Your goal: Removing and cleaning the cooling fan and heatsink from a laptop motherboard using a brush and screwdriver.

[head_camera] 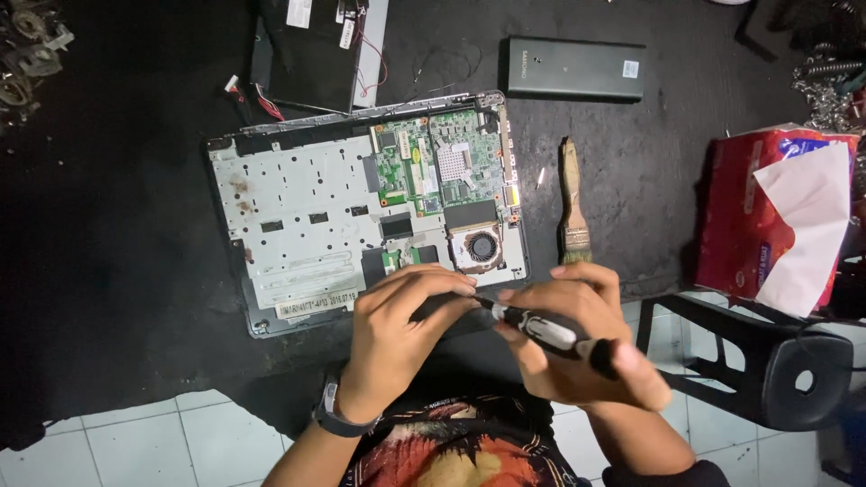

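Note:
An opened laptop base [298, 225] lies on a black mat, its metal frame, green circuit board [442, 162] and small fan [481, 246] exposed. My right hand [577, 343] grips a black and white screwdriver [550, 329], tip pointing left toward the laptop's near edge. My left hand [401, 329] rests over that near edge, fingertips pinching at the screwdriver's tip. A dark watch sits on my left wrist.
A paintbrush [571, 203] lies right of the laptop. A dark flat battery pack [575, 68] and a detached screen part [316, 50] lie at the back. A red tissue pack [780, 216] stands at right above a black plastic stool [767, 361]. Metal parts sit top left.

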